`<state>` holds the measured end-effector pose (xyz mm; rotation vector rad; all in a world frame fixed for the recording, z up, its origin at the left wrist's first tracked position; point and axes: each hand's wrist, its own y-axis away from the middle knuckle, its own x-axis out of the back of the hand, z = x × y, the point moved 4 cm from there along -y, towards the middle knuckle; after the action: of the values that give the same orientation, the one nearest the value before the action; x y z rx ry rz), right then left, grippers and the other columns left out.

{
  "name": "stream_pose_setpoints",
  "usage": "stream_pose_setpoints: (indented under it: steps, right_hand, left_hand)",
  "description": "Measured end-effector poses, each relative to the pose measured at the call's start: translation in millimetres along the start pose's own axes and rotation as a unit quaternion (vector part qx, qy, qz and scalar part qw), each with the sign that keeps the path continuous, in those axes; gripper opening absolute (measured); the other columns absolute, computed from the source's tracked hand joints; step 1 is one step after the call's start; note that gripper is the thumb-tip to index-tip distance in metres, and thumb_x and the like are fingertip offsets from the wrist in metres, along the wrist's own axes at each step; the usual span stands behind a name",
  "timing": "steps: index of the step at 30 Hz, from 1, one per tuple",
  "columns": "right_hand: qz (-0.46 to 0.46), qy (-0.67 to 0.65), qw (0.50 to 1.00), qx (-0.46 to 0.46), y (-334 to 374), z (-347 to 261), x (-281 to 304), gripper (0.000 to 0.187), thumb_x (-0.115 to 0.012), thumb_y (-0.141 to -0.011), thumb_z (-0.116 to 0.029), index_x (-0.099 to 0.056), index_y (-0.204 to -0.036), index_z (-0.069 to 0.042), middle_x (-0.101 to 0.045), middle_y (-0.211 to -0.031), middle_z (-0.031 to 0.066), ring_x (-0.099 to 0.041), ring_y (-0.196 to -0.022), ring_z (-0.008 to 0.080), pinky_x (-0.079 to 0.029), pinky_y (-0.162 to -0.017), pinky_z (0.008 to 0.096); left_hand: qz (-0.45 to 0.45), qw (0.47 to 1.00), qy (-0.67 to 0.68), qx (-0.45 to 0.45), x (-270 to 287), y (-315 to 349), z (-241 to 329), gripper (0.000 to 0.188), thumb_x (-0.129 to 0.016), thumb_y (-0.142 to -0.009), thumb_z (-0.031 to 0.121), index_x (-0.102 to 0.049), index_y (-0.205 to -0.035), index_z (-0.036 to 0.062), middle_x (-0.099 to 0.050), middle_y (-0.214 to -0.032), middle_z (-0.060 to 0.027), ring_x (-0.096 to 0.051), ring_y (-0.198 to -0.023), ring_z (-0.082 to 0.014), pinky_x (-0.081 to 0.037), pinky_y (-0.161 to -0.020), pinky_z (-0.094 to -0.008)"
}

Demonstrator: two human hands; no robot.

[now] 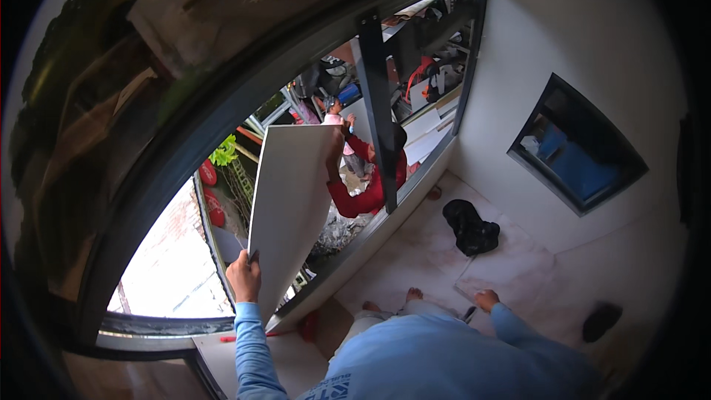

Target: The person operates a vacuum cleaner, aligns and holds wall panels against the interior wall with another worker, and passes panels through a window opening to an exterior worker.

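Observation:
My left hand (pixel 244 278) is closed on the lower left edge of a large white panel (pixel 290 192), which stands tilted in the window opening. Beyond the frame, a person in a red top (pixel 368 194) has a hand on the panel's far right edge. My right hand (pixel 486 299) is out to my right, low over the floor, with its fingers curled. Whatever may be in those fingers is too small to make out. A small dark object (pixel 469 315) shows just beside that hand.
A dark window frame (pixel 379 115) with an upright post bounds the opening. Outside, another person in pink (pixel 335 115) stands among stacked materials. A black bag (pixel 470 227) and a dark item (pixel 601 321) lie on the pale floor (pixel 415 252). A small window (pixel 578 144) is in the right wall.

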<state>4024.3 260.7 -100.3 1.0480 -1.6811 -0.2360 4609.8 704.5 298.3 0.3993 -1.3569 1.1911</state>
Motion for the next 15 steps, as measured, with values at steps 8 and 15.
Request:
stream_pose_setpoints:
  steps: [8, 15]
  right_hand:
    - [0.035, -0.239, 0.962, -0.127, 46, 127, -4, 0.022, -0.067, -0.089, -0.028, -0.07, -0.092, -0.007, -0.071, -0.08, 0.0053, -0.065, -0.065, 0.0155, -0.054, -0.056, 0.0341]
    - [0.144, -0.422, 0.864, -0.234, 107, 10, -15, 0.032, -0.062, -0.095, -0.032, -0.069, -0.086, -0.002, -0.069, -0.073, 0.0061, -0.06, -0.057, 0.0161, -0.049, -0.05, 0.035]
  left_hand:
    - [-0.014, 0.999, 0.024, -0.034, -100, -52, -23, 0.02, -0.07, -0.091, 0.024, -0.063, -0.083, 0.0073, -0.063, -0.065, -0.0183, -0.064, -0.063, -0.0408, -0.047, -0.059, -0.0512]
    - [-0.062, 0.997, 0.048, -0.024, -166, -105, -47, 0.022, -0.07, -0.09, 0.025, -0.061, -0.081, 0.0066, -0.065, -0.067, -0.0194, -0.064, -0.065, -0.0442, -0.048, -0.061, -0.0529]
